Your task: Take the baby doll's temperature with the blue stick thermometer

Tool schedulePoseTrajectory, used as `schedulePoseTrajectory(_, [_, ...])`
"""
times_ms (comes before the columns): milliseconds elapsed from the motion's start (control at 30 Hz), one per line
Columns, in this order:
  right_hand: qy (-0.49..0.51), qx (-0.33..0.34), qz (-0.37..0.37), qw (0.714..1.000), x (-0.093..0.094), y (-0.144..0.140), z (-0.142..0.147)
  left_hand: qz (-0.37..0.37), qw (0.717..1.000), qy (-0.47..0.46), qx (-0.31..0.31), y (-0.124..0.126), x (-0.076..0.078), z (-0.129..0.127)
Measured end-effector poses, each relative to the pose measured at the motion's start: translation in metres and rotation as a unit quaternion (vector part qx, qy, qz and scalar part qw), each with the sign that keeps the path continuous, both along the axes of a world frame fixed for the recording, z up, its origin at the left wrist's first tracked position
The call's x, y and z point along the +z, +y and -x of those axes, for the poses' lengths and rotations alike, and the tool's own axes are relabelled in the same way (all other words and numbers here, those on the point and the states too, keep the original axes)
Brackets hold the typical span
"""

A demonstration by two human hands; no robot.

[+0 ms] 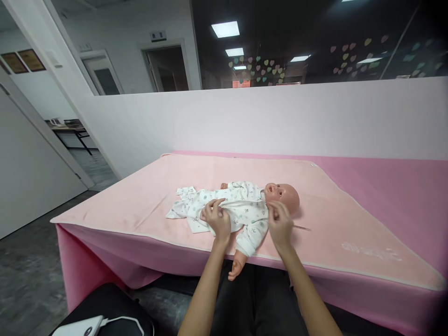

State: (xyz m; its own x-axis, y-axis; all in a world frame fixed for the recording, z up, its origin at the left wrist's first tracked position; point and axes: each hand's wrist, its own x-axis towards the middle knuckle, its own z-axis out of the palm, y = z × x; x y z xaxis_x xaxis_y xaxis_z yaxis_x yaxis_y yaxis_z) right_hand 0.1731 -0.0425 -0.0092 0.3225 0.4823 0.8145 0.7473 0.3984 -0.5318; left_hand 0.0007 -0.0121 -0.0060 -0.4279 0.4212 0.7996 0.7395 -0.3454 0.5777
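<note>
1. A plastic baby doll [241,210] in a white printed cotton romper lies on its back on a pale pink blanket [147,196], its bald head [285,196] pointing to the right and its legs to the left.
2. The left hand [217,219] rests on the doll's belly, fingers bent and pinched together on a fold of the romper cloth; how much cloth is caught under the fingers is hidden by the hand itself.
3. The right hand [279,223] sits just beside the doll's head, at the neck and shoulder, fingertips drawn together. Whether they pinch the collar or something small cannot be made out.
4. A thin light stick [301,227] lies on the blanket just right of that hand; its near end is hidden behind the hand, so touching or apart cannot be told.
5. The doll's near arm hangs over the blanket's front edge, its bare hand [235,269] below the edge.
6. The blanket covers a table draped in deeper pink cloth [402,196], cut off at the right of the doll.
7. Far below and left of the doll, a white device with a cable [87,325] is cut off by the frame's bottom.
</note>
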Motion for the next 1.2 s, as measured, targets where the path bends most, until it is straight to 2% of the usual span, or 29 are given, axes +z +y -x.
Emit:
schedulePoseTrajectory(67, [-0.008,-0.067,0.077,0.995,-0.009,-0.018,-0.030,-0.027,0.997,0.070,-0.027,0.005,0.005,-0.002])
schedulePoseTrajectory(133, [-0.068,-0.133,0.164,0.975,-0.021,-0.033,-0.064,-0.043,0.985,0.135,-0.098,0.014,0.012,-0.007])
schedulePoseTrajectory(200, [-0.159,-0.155,0.217,0.951,-0.034,-0.041,-0.094,-0.025,0.967,0.178,-0.181,0.026,0.021,-0.015])
schedulePoseTrajectory(267, [-0.226,-0.139,0.258,0.929,-0.044,-0.045,-0.114,0.021,0.949,0.203,-0.242,0.040,0.028,-0.024])
schedulePoseTrajectory(333, [-0.256,-0.105,0.274,0.921,-0.050,-0.047,-0.124,0.088,0.925,0.234,-0.287,0.050,0.031,-0.031])
schedulePoseTrajectory(400, [-0.247,-0.075,0.269,0.928,-0.051,-0.049,-0.127,0.139,0.902,0.266,-0.310,0.056,0.030,-0.035])
schedulePoseTrajectory(500, [-0.191,-0.047,0.267,0.943,-0.046,-0.052,-0.124,0.143,0.891,0.291,-0.317,0.055,0.025,-0.035])
schedulePoseTrajectory(633, [-0.081,-0.005,0.322,0.943,-0.029,-0.061,-0.118,0.096,0.892,0.310,-0.314,0.047,0.021,-0.033])
schedulePoseTrajectory(767, [0.056,0.080,0.360,0.928,-0.013,-0.068,-0.110,0.064,0.894,0.316,-0.311,0.043,0.019,-0.033])
schedulePoseTrajectory(900, [0.095,0.088,0.366,0.922,0.000,-0.063,-0.102,0.049,0.898,0.307,-0.312,0.040,0.018,-0.034])
schedulePoseTrajectory(933, [0.115,0.102,0.374,0.915,0.006,-0.061,-0.100,0.054,0.899,0.306,-0.309,0.039,0.017,-0.035])
schedulePoseTrajectory(1000, [0.199,0.172,0.385,0.885,0.025,-0.056,-0.098,0.062,0.901,0.307,-0.299,0.037,0.016,-0.035])
schedulePoseTrajectory(1067, [0.304,0.262,0.353,0.845,0.052,-0.053,-0.097,0.055,0.907,0.307,-0.284,0.035,0.014,-0.035])
schedulePoseTrajectory(1100, [0.339,0.297,0.309,0.838,0.067,-0.052,-0.097,0.047,0.910,0.305,-0.277,0.035,0.013,-0.034])
schedulePoseTrajectory(1200, [0.344,0.350,0.192,0.850,0.107,-0.046,-0.096,0.031,0.922,0.293,-0.251,0.035,0.009,-0.034])
